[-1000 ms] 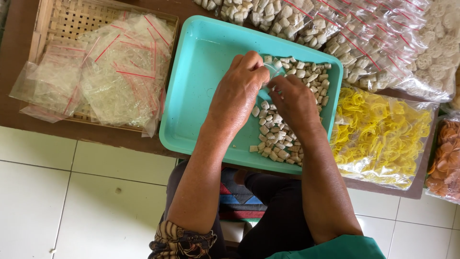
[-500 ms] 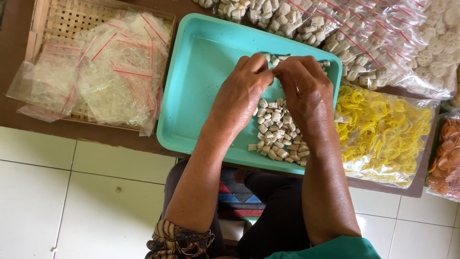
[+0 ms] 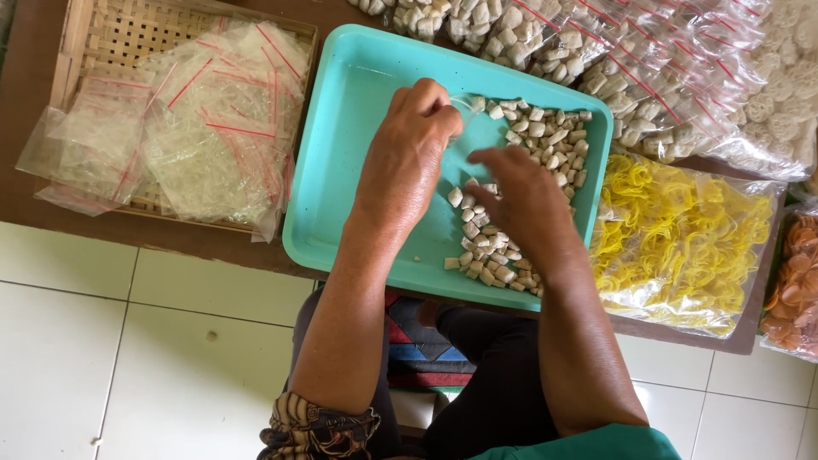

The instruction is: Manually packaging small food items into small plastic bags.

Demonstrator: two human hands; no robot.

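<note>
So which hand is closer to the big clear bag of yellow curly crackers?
Right. The right hand hovers over the teal plastic tray, beside the bag of yellow curly crackers; the left hand is farther across the tray.

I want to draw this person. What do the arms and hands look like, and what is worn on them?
Both arms are bare from the upper arm down, with no gloves, rings or watch showing on the left hand or the right hand. A patterned brown, black and cream sleeve ends near the left elbow. A plain green sleeve covers the right upper arm.

White floor tiles, brown table
</note>
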